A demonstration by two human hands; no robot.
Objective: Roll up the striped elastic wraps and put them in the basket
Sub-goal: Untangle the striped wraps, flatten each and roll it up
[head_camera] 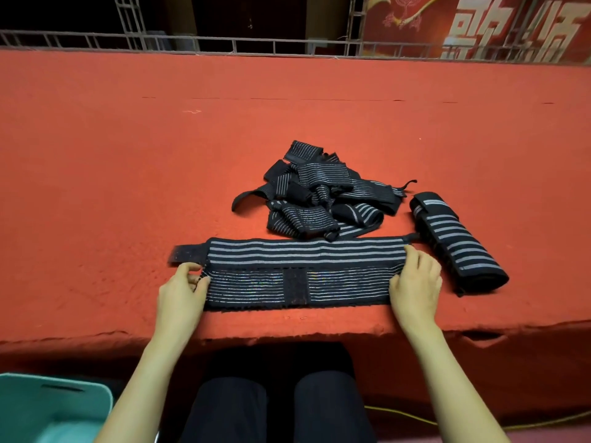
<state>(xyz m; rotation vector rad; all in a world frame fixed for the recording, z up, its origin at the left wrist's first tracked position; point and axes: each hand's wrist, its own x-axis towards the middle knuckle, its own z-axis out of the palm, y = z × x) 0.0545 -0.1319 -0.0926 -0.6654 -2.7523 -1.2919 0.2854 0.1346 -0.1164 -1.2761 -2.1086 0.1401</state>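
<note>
Striped elastic wrap (300,270) flat at desk's (96,187) 6 o'clock, pinched at 9 o'clock end by left hand (184,284), clamped at 3 o'clock by right hand (415,282); likely straightened for rolling.

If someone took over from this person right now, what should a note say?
Left hand pinches the left end of the flat wrap; right hand grips the right end.
It lies unrolled at the near edge of the table.
Done: one rolled wrap, on the table to its right.
Left: roll this one and the tangled pile behind, then put all in the teal basket.
</note>
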